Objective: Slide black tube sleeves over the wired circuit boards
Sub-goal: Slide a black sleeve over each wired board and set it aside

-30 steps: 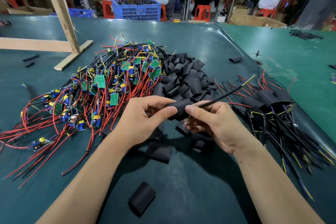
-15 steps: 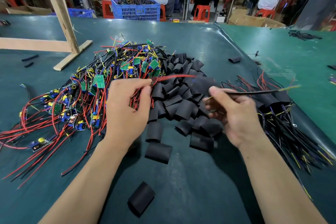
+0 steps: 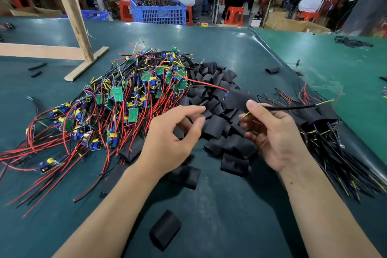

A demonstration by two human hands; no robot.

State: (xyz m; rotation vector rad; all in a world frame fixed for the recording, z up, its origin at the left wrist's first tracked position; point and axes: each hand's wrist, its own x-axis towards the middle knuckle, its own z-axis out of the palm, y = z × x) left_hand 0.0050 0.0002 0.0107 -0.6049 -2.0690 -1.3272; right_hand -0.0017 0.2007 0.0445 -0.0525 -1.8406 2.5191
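green desk (image 3: 209, 226) carries one loose sleeve (image 3: 165, 228) nearest. left hand (image 3: 167, 142) hovers with fingers loosely curled, holding nothing; right hand (image 3: 272, 132) pinches a black cable (image 3: 293, 108). beyond lie the sleeve pile (image 3: 217, 94) and wired boards (image 3: 125, 98).

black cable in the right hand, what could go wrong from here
1. The right hand pinches the black cable only near one end, so the long free end may swing and snag the finished bundle beside it.
2. A red wire arcs over the sleeve pile; pulling could drag boards from the board pile.
3. The left hand holds nothing, so nothing steadies a sleeve yet.
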